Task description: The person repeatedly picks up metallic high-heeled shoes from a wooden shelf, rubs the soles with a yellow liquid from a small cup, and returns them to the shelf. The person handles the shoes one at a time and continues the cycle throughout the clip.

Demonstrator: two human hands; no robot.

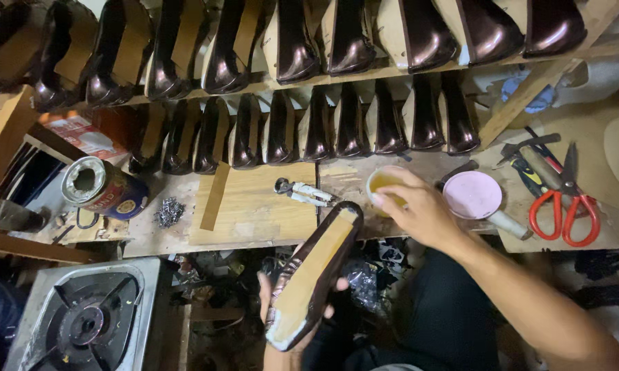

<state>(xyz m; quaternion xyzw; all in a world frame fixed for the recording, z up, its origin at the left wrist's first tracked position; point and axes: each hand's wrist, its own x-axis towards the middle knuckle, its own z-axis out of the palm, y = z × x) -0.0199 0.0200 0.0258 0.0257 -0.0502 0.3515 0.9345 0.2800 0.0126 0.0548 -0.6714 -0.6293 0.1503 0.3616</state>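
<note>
The left hand (275, 302) is clamped around a dark brown shoe (314, 275), held sole-up off the near edge of the counter (254, 213). The right hand (419, 213) reaches to a small cup of yellow glue (381, 182) on the counter, fingers at its rim; whether they grip anything cannot be told. A pink lid (472, 194) lies just beside, red scissors (564, 206) toward the right edge, a tin can (103, 187) toward the left.
</note>
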